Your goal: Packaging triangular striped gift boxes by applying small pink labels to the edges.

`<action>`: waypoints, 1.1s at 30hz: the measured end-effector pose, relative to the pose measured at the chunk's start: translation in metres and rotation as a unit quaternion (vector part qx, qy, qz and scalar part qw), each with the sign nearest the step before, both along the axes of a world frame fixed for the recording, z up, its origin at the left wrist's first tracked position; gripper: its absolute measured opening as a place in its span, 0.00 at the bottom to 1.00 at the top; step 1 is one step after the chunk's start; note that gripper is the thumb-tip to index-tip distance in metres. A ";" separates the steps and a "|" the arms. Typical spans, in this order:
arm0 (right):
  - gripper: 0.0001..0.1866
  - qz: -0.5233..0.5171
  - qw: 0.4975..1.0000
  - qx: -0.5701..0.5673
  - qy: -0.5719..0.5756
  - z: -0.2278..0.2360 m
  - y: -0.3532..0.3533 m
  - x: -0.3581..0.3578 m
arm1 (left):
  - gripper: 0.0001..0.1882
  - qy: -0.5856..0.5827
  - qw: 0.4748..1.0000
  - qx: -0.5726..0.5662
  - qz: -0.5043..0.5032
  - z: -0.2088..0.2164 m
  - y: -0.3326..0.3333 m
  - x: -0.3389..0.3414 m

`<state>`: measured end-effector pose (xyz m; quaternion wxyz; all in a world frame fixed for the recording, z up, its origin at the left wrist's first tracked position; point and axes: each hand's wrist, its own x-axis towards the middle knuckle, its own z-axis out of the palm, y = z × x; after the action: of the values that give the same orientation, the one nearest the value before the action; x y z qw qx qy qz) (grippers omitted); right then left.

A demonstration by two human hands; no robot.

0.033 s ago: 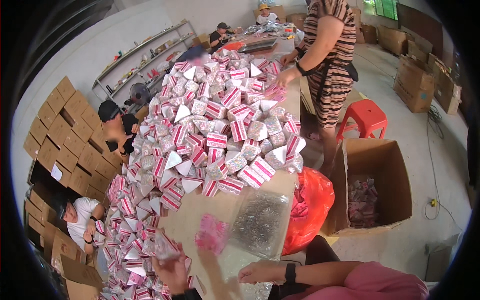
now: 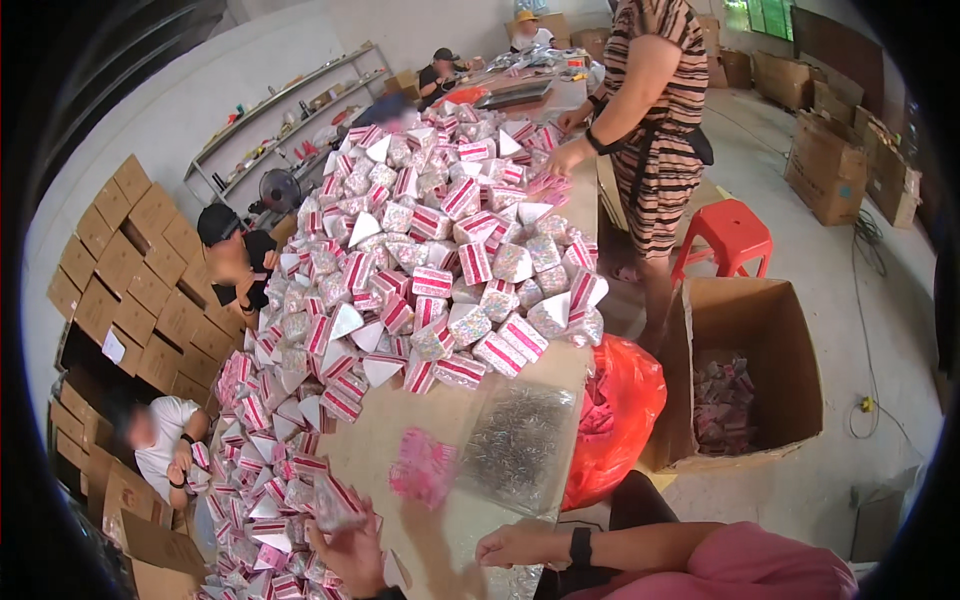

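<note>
My left hand (image 2: pixel 352 556) is at the near left of the table, curled around a clear-wrapped, cake-slice-shaped packet (image 2: pixel 338 503) with pink and white stripes. Many similar packets (image 2: pixel 285 480) lie heaped beside and below that hand. My right hand (image 2: pixel 508 546), with a black wristband, hovers near the table's front edge, its fingers curled in. Whatever may be inside those fingers is hidden. Between and beyond my hands lies a small pink translucent stack (image 2: pixel 422 466). To its right rests a clear plastic bag (image 2: pixel 522 432) full of small thin dark pieces.
A large heap of packets (image 2: pixel 440 240) covers the table. An orange-red bag (image 2: pixel 630 420) hangs at the right edge beside an open carton (image 2: pixel 760 400). Behind stands a red stool (image 2: pixel 730 235). A person in stripes (image 2: pixel 660 120) works at the right, others along the left.
My left hand and the packet in it have shifted slightly to the right and nearer. My right hand stays where it was.
</note>
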<state>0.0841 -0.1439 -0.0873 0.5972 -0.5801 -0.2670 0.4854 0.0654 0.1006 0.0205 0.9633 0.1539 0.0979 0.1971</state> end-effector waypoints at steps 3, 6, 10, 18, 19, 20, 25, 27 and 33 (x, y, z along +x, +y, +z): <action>0.11 -0.041 0.998 0.050 -0.022 0.012 -0.005 -0.016 | 0.36 -0.084 0.991 -0.025 -0.097 -0.018 -0.025 -0.048; 0.11 -0.078 0.992 0.087 -0.041 0.023 -0.022 -0.021 | 0.43 -0.123 0.960 -0.026 -0.251 -0.073 -0.007 -0.080; 0.11 -0.105 0.992 0.070 0.015 0.074 -0.053 -0.013 | 0.37 -0.043 0.981 0.024 -0.189 -0.046 -0.072 -0.082; 0.11 -0.160 0.970 0.145 -0.115 0.116 -0.057 -0.017 | 0.29 -0.005 0.973 -0.014 -0.230 -0.039 -0.109 -0.073; 0.11 -0.164 0.969 0.152 -0.103 0.123 -0.055 -0.021 | 0.26 -0.017 0.971 -0.009 -0.237 -0.040 -0.110 -0.076; 0.11 -0.169 0.968 0.159 -0.092 0.128 -0.053 -0.023 | 0.24 -0.030 0.969 -0.003 -0.243 -0.040 -0.111 -0.078; 0.09 -0.184 0.932 0.094 -0.297 0.136 -0.046 -0.029 | 0.31 0.020 0.962 0.257 -0.087 -0.025 -0.125 -0.087; 0.09 -0.190 0.914 0.095 -0.347 0.137 -0.042 -0.032 | 0.34 0.025 0.954 0.292 -0.054 -0.027 -0.125 -0.088; 0.08 -0.198 0.869 0.090 -0.444 0.140 -0.033 -0.036 | 0.35 0.043 0.953 0.301 -0.006 -0.023 -0.128 -0.092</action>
<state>0.0476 -0.1771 0.0532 0.5487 -0.7189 -0.4262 0.0216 -0.0267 -0.0271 -0.0022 0.8682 0.4460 0.0743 0.2045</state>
